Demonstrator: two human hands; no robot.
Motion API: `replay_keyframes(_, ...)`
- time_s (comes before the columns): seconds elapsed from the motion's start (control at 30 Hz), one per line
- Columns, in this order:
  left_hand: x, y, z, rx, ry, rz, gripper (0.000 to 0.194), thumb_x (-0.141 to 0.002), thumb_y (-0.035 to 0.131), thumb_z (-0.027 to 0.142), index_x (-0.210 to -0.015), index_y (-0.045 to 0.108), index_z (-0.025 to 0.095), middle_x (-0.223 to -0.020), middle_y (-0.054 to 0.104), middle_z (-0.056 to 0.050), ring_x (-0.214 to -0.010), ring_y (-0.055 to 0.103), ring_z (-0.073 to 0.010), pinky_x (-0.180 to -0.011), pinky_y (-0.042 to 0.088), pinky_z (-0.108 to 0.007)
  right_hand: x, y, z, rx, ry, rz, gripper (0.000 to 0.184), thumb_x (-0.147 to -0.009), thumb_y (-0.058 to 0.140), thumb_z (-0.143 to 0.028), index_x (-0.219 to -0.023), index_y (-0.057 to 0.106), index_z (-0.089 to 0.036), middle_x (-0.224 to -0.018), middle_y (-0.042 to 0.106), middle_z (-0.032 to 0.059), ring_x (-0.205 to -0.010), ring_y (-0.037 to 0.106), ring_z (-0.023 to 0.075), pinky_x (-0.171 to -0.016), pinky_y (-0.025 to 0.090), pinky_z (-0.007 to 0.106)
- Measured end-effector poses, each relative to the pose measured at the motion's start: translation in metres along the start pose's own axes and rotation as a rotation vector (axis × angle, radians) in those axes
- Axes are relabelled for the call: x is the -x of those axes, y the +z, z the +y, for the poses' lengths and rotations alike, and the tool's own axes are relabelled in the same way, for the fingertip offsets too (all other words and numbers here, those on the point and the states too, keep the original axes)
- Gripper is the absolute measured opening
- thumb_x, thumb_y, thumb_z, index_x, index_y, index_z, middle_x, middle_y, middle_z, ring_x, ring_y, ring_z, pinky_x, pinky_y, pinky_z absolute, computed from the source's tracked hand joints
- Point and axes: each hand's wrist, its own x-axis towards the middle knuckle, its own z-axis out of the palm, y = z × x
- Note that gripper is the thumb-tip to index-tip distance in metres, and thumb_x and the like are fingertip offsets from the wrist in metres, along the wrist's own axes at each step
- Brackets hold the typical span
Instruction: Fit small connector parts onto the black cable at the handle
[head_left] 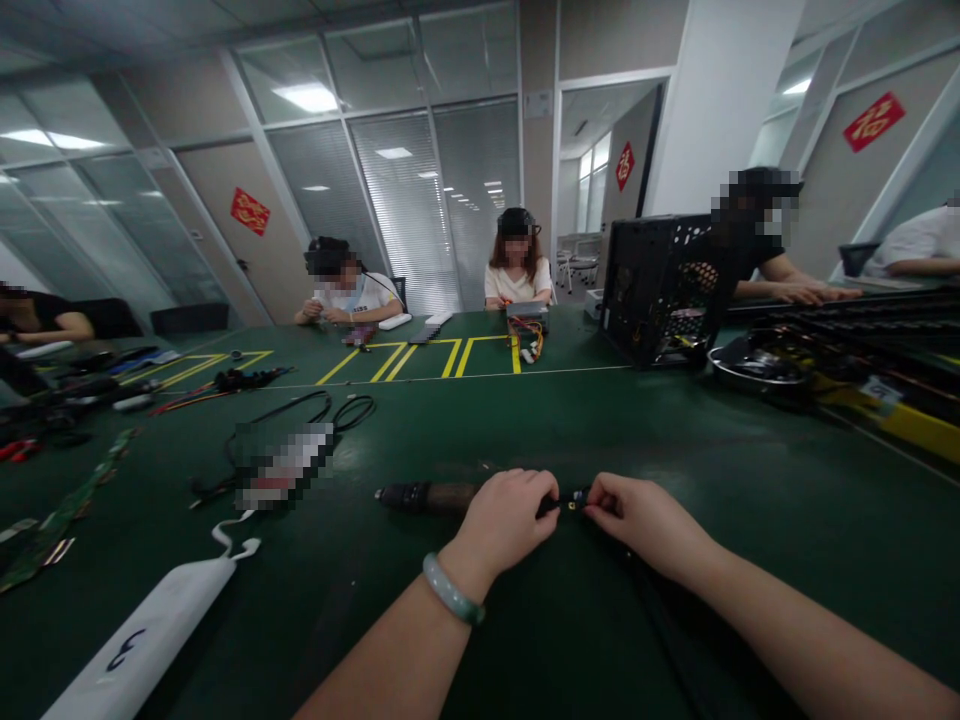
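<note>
A dark electric screwdriver lies level above the green table, its narrow metal tip pointing left. My left hand, with a green bangle at the wrist, is wrapped round its rear end. Close to its right, my right hand pinches a small cable plug between thumb and fingers. Between the two hands the plug meets or nearly meets the screwdriver's tail; I cannot tell whether it is seated. A black cable runs down from under my right hand toward the near edge.
A white power bank marked 3 and a device with a blurred face lie left. Circuit boards and cables sit farther left. A black computer case, a metal bowl and stacked parts stand right. Several people sit across the table.
</note>
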Motion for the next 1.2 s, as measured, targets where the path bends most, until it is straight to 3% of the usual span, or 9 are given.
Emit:
replay_keyframes(0.23,-0.002,0.008,0.011,0.007,0.008,0.034,0.010,-0.086,0.061,0.027,-0.094,0.056,0.023,-0.089,0.061,0.001,-0.084,0.057,-0.0186,-0.076,0.046,-0.033,-0.006,-0.001,0.008,0.044,0.025,0.069,0.008,-0.085,0.057,-0.028,-0.083,0.063,-0.023,-0.074,0.067,-0.0021,-0.066,0.061,0.0148,-0.056,0.039,0.023)
replay_keyframes(0.43,-0.002,0.006,0.011,0.028,0.043,0.040,0.009,-0.087,0.060,0.027,-0.094,0.058,0.022,-0.093,0.063,0.000,-0.087,0.058,-0.0184,-0.079,0.046,-0.033,-0.002,-0.001,0.006,-0.020,0.011,-0.044,0.009,-0.083,0.061,-0.031,-0.084,0.066,-0.024,-0.077,0.068,-0.0017,-0.068,0.062,0.0152,-0.055,0.039,0.022)
replay_keyframes(0.9,-0.002,0.004,0.008,0.051,0.111,0.042,0.011,-0.088,0.059,0.023,-0.098,0.061,0.024,-0.103,0.065,0.002,-0.095,0.059,-0.0171,-0.088,0.045,-0.035,0.001,-0.005,0.002,-0.075,0.016,-0.045,0.009,-0.084,0.061,-0.031,-0.087,0.066,-0.024,-0.077,0.068,-0.0026,-0.068,0.062,0.0141,-0.057,0.041,0.022)
replay_keyframes(1.2,-0.004,0.009,0.008,0.005,0.106,0.052,0.007,-0.087,0.062,0.024,-0.094,0.063,0.023,-0.099,0.065,0.002,-0.093,0.060,-0.0178,-0.085,0.045,-0.034,0.000,0.000,0.002,-0.097,0.053,-0.053,0.011,-0.084,0.061,-0.032,-0.087,0.067,-0.024,-0.079,0.070,-0.0026,-0.070,0.064,0.0151,-0.058,0.042,0.022)
